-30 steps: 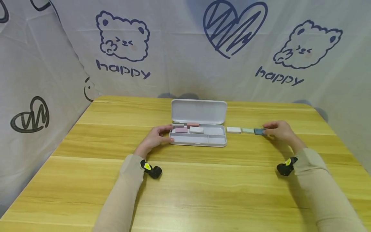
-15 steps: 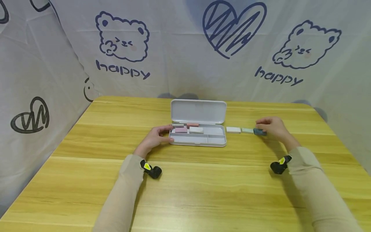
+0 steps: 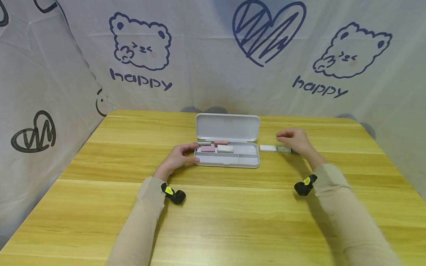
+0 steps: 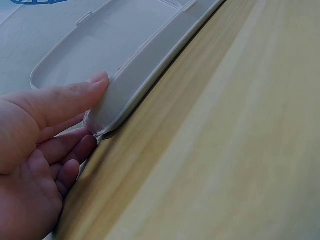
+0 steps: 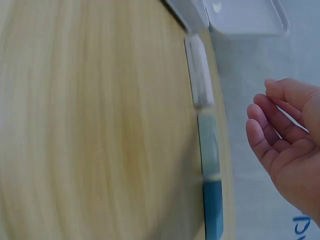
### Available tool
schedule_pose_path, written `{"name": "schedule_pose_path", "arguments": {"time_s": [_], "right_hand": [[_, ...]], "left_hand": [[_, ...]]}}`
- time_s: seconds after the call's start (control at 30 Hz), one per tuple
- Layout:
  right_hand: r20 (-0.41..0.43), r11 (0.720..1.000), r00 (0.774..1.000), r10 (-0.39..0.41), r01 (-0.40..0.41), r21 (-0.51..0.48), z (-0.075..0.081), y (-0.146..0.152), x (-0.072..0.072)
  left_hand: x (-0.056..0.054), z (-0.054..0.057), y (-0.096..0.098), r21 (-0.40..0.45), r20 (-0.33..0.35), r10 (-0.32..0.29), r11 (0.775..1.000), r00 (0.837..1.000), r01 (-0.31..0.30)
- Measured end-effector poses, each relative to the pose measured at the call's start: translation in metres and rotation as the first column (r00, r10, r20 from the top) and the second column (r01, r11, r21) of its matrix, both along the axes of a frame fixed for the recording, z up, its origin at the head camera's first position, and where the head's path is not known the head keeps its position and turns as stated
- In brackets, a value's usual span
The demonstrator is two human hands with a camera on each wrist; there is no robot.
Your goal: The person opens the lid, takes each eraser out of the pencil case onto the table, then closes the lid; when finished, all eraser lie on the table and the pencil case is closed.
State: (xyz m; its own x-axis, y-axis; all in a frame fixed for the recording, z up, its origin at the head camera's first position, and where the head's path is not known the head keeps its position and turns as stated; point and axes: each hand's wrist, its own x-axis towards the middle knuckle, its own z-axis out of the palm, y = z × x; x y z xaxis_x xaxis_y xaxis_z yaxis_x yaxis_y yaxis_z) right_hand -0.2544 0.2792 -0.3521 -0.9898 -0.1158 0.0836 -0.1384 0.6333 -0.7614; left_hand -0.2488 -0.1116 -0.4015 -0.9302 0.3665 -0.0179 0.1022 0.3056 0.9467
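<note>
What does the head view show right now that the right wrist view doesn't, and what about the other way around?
Only the head view: the left hand gripping the left end of the white case, the pink block and inner white block lying inside, and the heart drawing.

Only the right wrist view: the right hand from its palm side, and the blue block uncovered; the head view mostly hides it.

Both: that hand, the open case, the outer white block, the pale green block and the table.
</note>
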Motion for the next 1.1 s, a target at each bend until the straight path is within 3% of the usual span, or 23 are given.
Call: {"name": "schedule_pose_path", "arguments": {"time_s": [0.33, 0.6, 0.93, 1.1], "right_hand": [[-0.016, 0.998, 1.000, 0.021, -0.021, -0.055, 0.003, -0.037, -0.012], [-0.044, 0.992, 0.996, 0.073, -0.077, -0.101, 0.004, -0.063, -0.012], [-0.109, 0.985, 0.984, 0.139, -0.149, -0.086, -0.002, -0.096, -0.011], [-0.071, 0.983, 0.986, 0.152, -0.158, -0.097, -0.007, -0.108, -0.009]], "left_hand": [[0.000, -0.001, -0.001, 0.006, 0.016, -0.002, 1.000, 1.000, 0.001], [0.000, 0.001, -0.001, -0.002, 0.016, 0.001, 1.000, 1.000, -0.001], [0.001, 0.002, 0.000, 0.016, 0.022, -0.001, 1.000, 1.000, 0.001], [0.014, 0.022, 0.003, 0.026, 0.047, -0.010, 1.000, 0.999, 0.008]]}}
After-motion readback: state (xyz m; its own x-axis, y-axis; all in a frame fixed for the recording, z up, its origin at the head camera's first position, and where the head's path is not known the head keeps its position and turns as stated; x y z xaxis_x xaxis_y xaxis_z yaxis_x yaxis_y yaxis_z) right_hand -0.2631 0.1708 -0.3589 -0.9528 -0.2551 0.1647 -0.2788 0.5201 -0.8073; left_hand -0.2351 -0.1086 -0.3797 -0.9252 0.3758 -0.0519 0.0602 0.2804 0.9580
